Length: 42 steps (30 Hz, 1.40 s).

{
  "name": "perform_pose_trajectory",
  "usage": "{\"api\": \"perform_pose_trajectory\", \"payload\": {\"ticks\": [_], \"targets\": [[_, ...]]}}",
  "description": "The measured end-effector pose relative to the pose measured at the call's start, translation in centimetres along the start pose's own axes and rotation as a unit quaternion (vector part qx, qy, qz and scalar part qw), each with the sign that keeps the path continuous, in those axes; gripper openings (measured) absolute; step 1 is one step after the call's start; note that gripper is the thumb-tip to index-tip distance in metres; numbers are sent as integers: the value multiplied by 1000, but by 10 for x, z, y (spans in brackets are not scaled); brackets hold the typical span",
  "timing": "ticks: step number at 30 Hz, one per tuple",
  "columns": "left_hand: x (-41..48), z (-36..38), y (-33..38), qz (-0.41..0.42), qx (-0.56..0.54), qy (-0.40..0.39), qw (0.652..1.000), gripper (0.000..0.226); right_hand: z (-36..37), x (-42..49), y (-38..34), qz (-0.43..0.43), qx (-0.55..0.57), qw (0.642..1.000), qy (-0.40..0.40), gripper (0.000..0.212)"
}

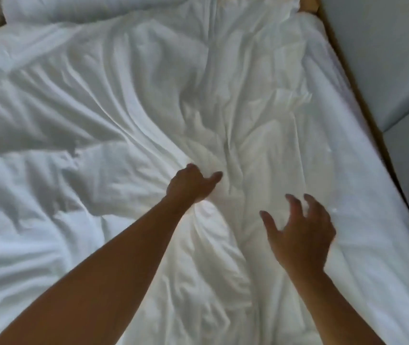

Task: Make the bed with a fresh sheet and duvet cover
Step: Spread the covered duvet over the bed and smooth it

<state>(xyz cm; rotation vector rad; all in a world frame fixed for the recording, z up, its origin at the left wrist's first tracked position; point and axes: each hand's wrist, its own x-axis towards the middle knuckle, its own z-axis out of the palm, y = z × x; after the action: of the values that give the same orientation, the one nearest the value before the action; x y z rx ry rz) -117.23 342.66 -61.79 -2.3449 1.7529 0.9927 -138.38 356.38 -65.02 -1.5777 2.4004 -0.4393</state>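
Fingers (314,205) of the right hand (303,235) are spread and bent just above the rumpled white duvet (123,108) covering the bed; farther on, the left hand (189,184) bunches a fold of it, pillow (61,9) beyond

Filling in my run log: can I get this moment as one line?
left hand: grips a bunch of duvet | right hand: open, fingers spread over duvet | duvet: rumpled

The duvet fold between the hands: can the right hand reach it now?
Probably yes. The right hand hovers open close to the fold, nothing lies between, and the left hand grips the duvet on its far side.
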Motion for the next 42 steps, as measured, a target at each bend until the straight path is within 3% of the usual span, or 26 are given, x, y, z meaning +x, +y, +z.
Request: {"api": "perform_pose_trajectory", "payload": {"ticks": [2, 4, 7, 11, 13, 16, 18, 19, 20, 21, 23, 25, 27, 28, 29, 30, 31, 32, 33, 36, 39, 42], "targets": [[-5, 9, -2, -14, 37, -12, 999, 52, -8, 15, 25, 116, -66, 989, -68, 91], [-12, 23, -7, -28, 21, -37, 999, 31, -2, 14, 35, 168, -51, 979, -100, 97], [-1, 29, -4, -28, -40, -22, 999, 25, 3, 14, 22, 192, 137, 969, -79, 84], [1, 34, -1, -53, -57, 0, 997, 17, 10, 5, -3, 197, 275, 925, -177, 74], [-3, 27, 7, -46, -97, 18, 994, 22, 7, -5, -18, 200, 320, 888, -262, 69], [-12, -16, 23, 6, -259, 62, 964, 19, -3, -16, -54, 168, 429, 783, -418, 39], [-13, -42, 26, 63, -349, 88, 931, 22, -3, -18, -82, 126, 447, 752, -466, 21], [-12, -48, 23, 86, -344, 78, 932, 21, -2, -19, -93, 113, 449, 746, -479, 27], [-9, -47, 17, 101, -298, 50, 948, 22, 3, -22, -99, 120, 445, 747, -479, 33], [-5, -36, 10, 105, -219, 4, 970, 25, 10, -26, -98, 127, 424, 772, -456, 33], [-5, -3, -4, 69, -69, -118, 988, 30, 23, -38, -84, 144, 324, 860, -368, 18], [-11, 13, -8, 63, 29, -234, 970, 33, 27, -42, -73, 162, 236, 891, -351, 17], [-2, -4, -2, 111, 79, -322, 937, 37, 25, -19, -80, 118, 107, 894, -420, 27], [9, -22, 0, 137, 83, -326, 932, 43, 21, 1, -91, 91, 46, 881, -462, 38], [24, -44, -2, 169, 80, -269, 945, 51, 18, 23, -104, 72, 6, 872, -484, 58], [44, -70, -8, 201, 76, -132, 968, 61, 14, 46, -121, 60, 8, 875, -481, 86], [67, -92, -20, 211, 60, 51, 974, 69, 9, 68, -142, 79, 82, 882, -457, 111], [85, -110, -34, 188, 54, 188, 962, 78, 5, 91, -163, 106, 185, 884, -416, 124], [103, -120, -54, 141, 71, 226, 961, 93, 8, 111, -183, 135, 263, 889, -349, 129], [131, -95, -110, 53, 128, 58, 989, 124, 32, 155, -232, 152, 261, 936, -180, 138], [154, -57, -139, 67, 163, 21, 984, 125, 82, 163, -247, 138, 104, 971, -167, 129], [202, -100, -127, 75, 140, -13, 987, 116, 91, 185, -224, 74, 90, 981, -154, 80]]}}
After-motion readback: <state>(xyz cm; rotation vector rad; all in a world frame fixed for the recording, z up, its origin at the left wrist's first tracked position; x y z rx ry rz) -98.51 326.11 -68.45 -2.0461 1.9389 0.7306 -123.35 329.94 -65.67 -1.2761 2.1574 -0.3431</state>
